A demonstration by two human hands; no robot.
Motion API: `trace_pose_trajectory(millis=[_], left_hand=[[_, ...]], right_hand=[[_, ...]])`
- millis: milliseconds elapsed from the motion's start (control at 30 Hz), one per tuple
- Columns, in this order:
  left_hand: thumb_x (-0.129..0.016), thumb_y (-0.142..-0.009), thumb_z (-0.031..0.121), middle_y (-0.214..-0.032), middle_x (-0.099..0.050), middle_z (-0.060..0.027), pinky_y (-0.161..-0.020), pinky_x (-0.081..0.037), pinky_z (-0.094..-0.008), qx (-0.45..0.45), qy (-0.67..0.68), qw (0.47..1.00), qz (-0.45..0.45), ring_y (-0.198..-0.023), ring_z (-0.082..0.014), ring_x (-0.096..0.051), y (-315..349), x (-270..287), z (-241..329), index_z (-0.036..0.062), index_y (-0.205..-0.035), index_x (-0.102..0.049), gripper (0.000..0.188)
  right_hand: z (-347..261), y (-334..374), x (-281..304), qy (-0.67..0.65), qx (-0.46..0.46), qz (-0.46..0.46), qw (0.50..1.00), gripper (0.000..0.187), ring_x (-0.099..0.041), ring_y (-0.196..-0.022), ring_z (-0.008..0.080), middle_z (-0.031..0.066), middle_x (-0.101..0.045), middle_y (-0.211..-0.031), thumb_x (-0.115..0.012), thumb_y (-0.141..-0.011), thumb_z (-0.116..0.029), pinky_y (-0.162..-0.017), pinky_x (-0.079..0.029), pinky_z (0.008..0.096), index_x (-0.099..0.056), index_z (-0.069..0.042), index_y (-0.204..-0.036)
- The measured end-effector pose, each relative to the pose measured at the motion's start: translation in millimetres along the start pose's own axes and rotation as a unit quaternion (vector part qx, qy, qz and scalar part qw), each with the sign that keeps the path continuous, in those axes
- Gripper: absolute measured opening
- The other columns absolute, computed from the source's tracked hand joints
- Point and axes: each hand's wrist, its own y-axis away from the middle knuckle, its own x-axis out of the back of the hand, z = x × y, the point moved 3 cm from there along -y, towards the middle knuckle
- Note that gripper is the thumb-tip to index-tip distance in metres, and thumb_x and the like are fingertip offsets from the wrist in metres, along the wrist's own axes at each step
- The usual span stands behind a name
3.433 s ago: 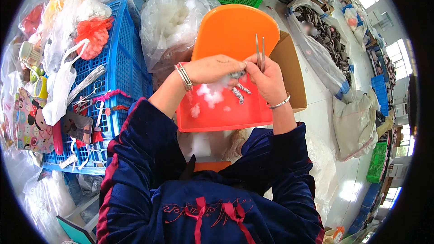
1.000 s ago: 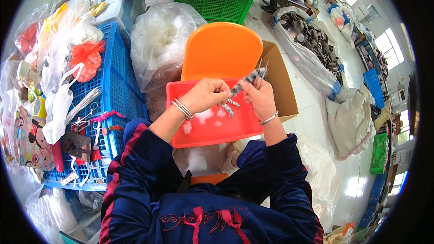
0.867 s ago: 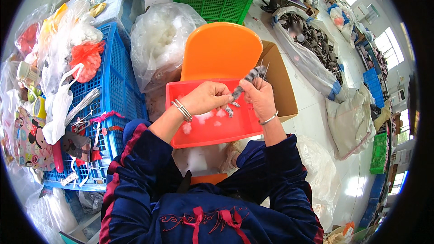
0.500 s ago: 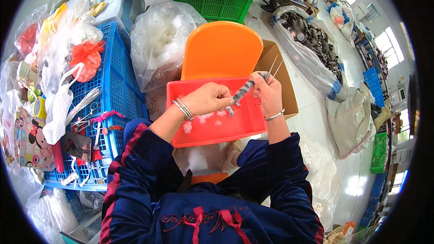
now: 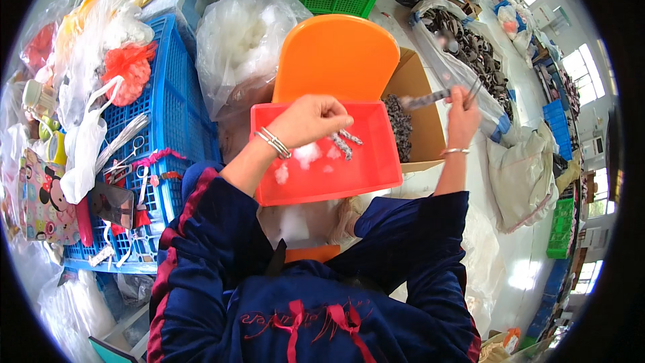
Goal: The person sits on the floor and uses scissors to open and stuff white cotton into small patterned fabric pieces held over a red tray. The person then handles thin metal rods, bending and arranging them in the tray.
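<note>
Raised at the right, my right hand [image 5: 462, 124] is closed on a grey-and-black striped plush strip [image 5: 426, 100] and thin two-pronged metal tweezers [image 5: 474, 91]. The strip points left, blurred, over the open cardboard box [image 5: 422, 144]. Similar grey plush pieces [image 5: 398, 124] lie inside that box. My left hand [image 5: 310, 121] hovers above the red tray [image 5: 363, 191], fingers pinched together; whatever they may hold is hidden. Beside those fingertips, short striped plush strips [image 5: 344, 142] and tufts of white stuffing [image 5: 308, 154] rest in the tray.
An orange stool [image 5: 336, 57] stands behind the tray. A clear bag of white stuffing [image 5: 245, 40] is at its left. Blue crates [image 5: 176, 94] at the left carry scissors [image 5: 136, 144], a phone [image 5: 113, 203] and bags. A sack of dark plush pieces [image 5: 463, 44] lies far right.
My right hand has swung right, away from the tray, carrying the striped strip and tweezers over the cardboard box. My left hand has let go of that strip and moved slightly up.
</note>
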Motion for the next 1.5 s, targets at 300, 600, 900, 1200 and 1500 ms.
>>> trace_pose_trajectory(millis=[300,600,900,1200,1500], left_hand=[[-0.060,-0.091,0.016,-0.076,-0.064,-0.0007,-0.067,-0.049,-0.0222,-0.026,-0.065,0.995,0.070,-0.071,-0.0060,-0.058,-1,21,18,-0.0017,-0.088,-0.065,0.019],[-0.059,-0.091,0.016,-0.075,-0.064,-0.0022,-0.066,-0.049,-0.0236,0.001,-0.125,0.989,0.080,-0.069,-0.0071,-0.058,0,32,6,-0.0023,-0.089,-0.065,0.019],[-0.061,-0.088,0.017,-0.071,-0.064,-0.0082,-0.064,-0.048,-0.0272,-0.009,-0.222,0.972,0.077,-0.065,-0.0105,-0.057,1,27,7,-0.0049,-0.090,-0.065,0.023],[-0.062,-0.083,0.022,-0.077,-0.067,-0.0185,-0.067,-0.051,-0.0374,0.000,-0.259,0.963,0.071,-0.071,-0.0295,-0.065,0,30,-1,-0.0018,-0.085,-0.068,0.025],[-0.063,-0.086,0.027,-0.083,-0.069,-0.0181,-0.073,-0.052,-0.0341,0.044,-0.323,0.940,-0.104,-0.075,-0.0244,-0.066,1,19,-10,-0.0011,-0.097,-0.069,0.031]], right_hand=[[71,70,-82,0.124,-0.077,-0.388,0.910,0.027,-0.062,-0.063,0.0202,0.0133,-0.065,-0.071,-0.064,-0.088,-0.029,-0.061,-0.049,0.0359,-0.067,-0.003,-0.095],[72,149,-133,0.229,-0.065,-0.616,0.751,0.024,-0.067,-0.078,0.0288,0.0169,-0.068,-0.081,-0.071,-0.077,-0.021,-0.072,-0.052,0.0367,-0.064,0.000,-0.087],[41,126,-113,0.172,-0.045,-0.518,0.836,0.023,-0.065,-0.071,0.0297,0.0157,-0.065,-0.074,-0.071,-0.077,-0.021,-0.067,-0.051,0.0366,-0.063,0.001,-0.081],[57,121,-122,0.162,-0.016,-0.489,0.857,0.017,-0.063,-0.067,0.0274,0.0172,-0.064,-0.072,-0.065,-0.077,-0.014,-0.063,-0.050,0.0374,-0.063,0.002,-0.082],[-27,90,-83,-0.228,-0.274,-0.418,0.835,0.007,-0.041,-0.050,0.0029,-0.0016,-0.054,-0.073,-0.060,-0.092,-0.011,-0.048,-0.036,0.0181,-0.057,-0.004,-0.093]])
